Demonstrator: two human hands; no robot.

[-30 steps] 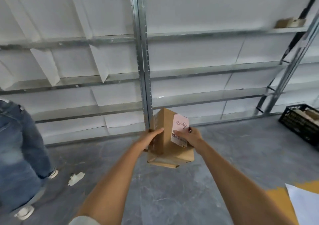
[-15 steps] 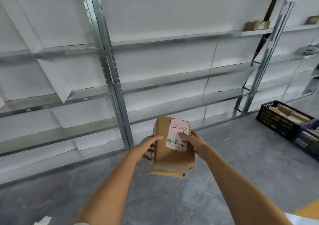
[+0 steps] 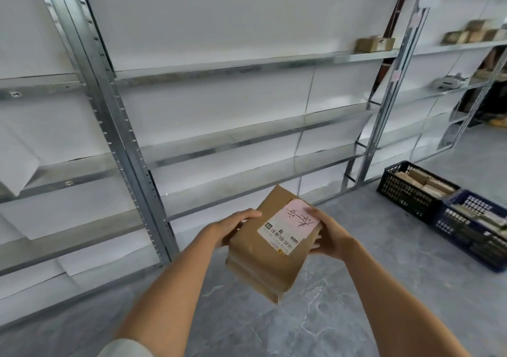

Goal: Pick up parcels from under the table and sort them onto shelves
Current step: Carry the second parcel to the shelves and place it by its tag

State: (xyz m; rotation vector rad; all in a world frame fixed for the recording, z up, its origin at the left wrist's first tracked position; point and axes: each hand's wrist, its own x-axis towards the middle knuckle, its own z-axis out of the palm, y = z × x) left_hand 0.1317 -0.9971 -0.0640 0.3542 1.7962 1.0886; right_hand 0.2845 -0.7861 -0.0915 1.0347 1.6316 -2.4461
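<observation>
A brown cardboard parcel [image 3: 263,258] with a pink and white shipping label [image 3: 288,227] is held in front of me, tilted, above the grey floor. My left hand [image 3: 233,226] grips its left side, and my right hand [image 3: 329,236] grips its right side with the thumb on the label. Behind it stand metal shelves [image 3: 247,134] with bare boards. A small parcel [image 3: 373,43] sits on an upper shelf board at the right.
A black crate [image 3: 395,189] and a dark blue crate [image 3: 466,236], both holding parcels, stand on the floor at the right. Further shelves at the far right [image 3: 466,44] carry several small parcels. Steel uprights [image 3: 115,126] divide the shelf bays.
The view has swung to the right along the shelves; the person in jeans at the left is out of view and the crates came closer. The parcel tilted, both hands still holding it.
</observation>
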